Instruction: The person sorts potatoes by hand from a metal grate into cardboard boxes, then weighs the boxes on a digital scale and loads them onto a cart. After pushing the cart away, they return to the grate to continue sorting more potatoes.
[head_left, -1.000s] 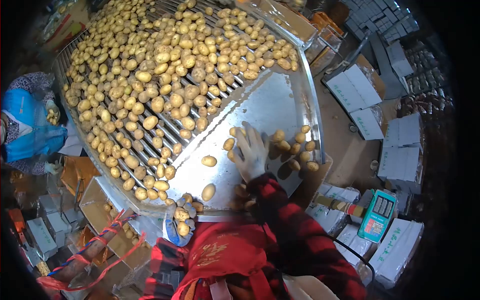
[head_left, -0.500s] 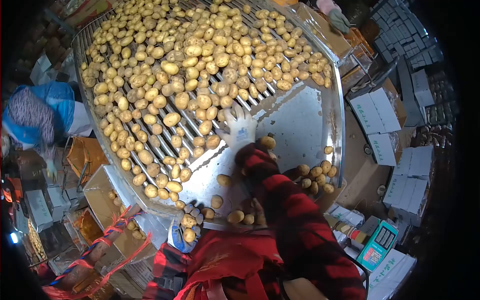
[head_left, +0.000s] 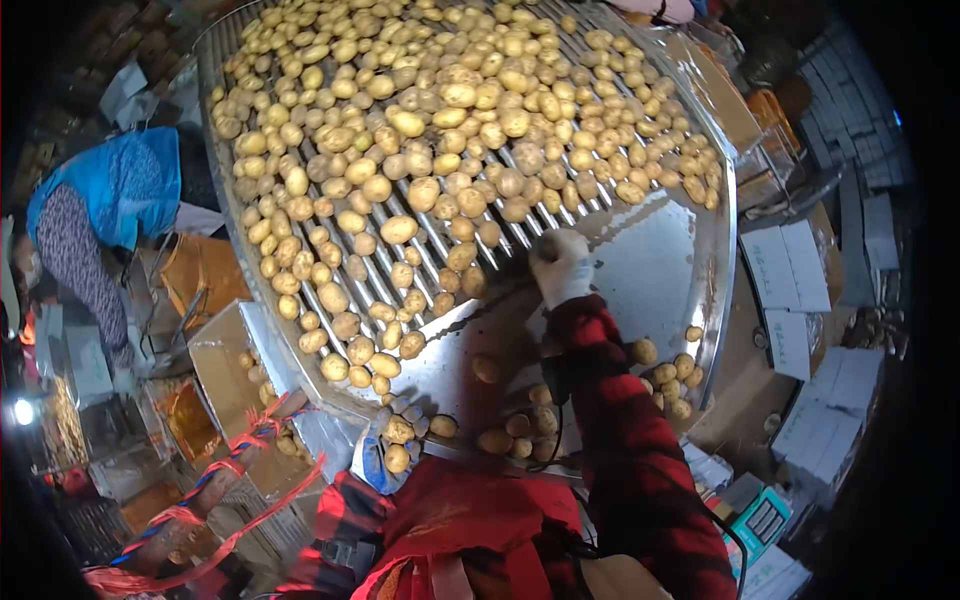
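Observation:
My right hand (head_left: 560, 265), in a white glove, is closed at the edge of the roller bed where the potatoes (head_left: 440, 130) meet the steel plate (head_left: 650, 260); what it holds is hidden. My left hand (head_left: 388, 450), in a blue and white glove, cups two or three small potatoes at the plate's near edge. Loose potatoes (head_left: 515, 430) lie on the plate close to my body, and a small group (head_left: 670, 375) sits at its right rim.
A person in a blue top (head_left: 95, 210) bends at the left beside open cardboard boxes (head_left: 225, 380). White cartons (head_left: 795, 290) are stacked on the floor at the right. Another gloved hand (head_left: 655, 10) shows at the top edge. A scale (head_left: 765, 520) stands lower right.
My right hand moved from the plate's right side up to the roller bed, then rightwards along its edge and closed. The view shifted left. My left hand stayed put with its potatoes.

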